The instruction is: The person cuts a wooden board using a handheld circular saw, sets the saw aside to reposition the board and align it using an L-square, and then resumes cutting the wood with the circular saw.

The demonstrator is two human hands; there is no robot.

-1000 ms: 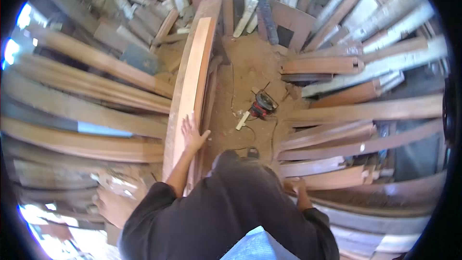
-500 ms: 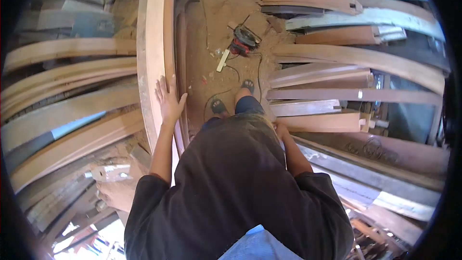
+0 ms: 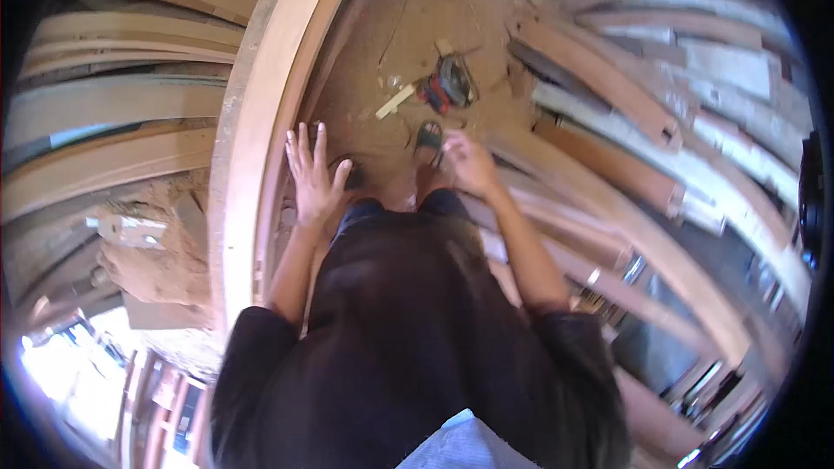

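My left hand [image 3: 314, 178] is open, fingers spread, just right of a long, smooth wooden beam [image 3: 261, 135]. I cannot tell whether it touches the beam's edge. Out in front of my body, my right hand [image 3: 470, 165] hangs in the air over the floor, a little blurred, with its fingers loosely bent and nothing visible in them. Beyond my feet, a red and dark power tool [image 3: 449, 87] lies on the sawdust-covered floor. A short pale strip of wood [image 3: 396, 102] lies beside it.
Stacked boards [image 3: 130, 104] fill the left side. More boards [image 3: 608, 78] lie along the right, some ends reaching toward the walkway. A thin dark cord crosses the dusty floor [image 3: 417, 17]. My sandalled foot [image 3: 429, 135] stands near the power tool.
My left hand has come off the beam's top face to its right side. My right hand has moved from beside my hip out in front. The view has turned.
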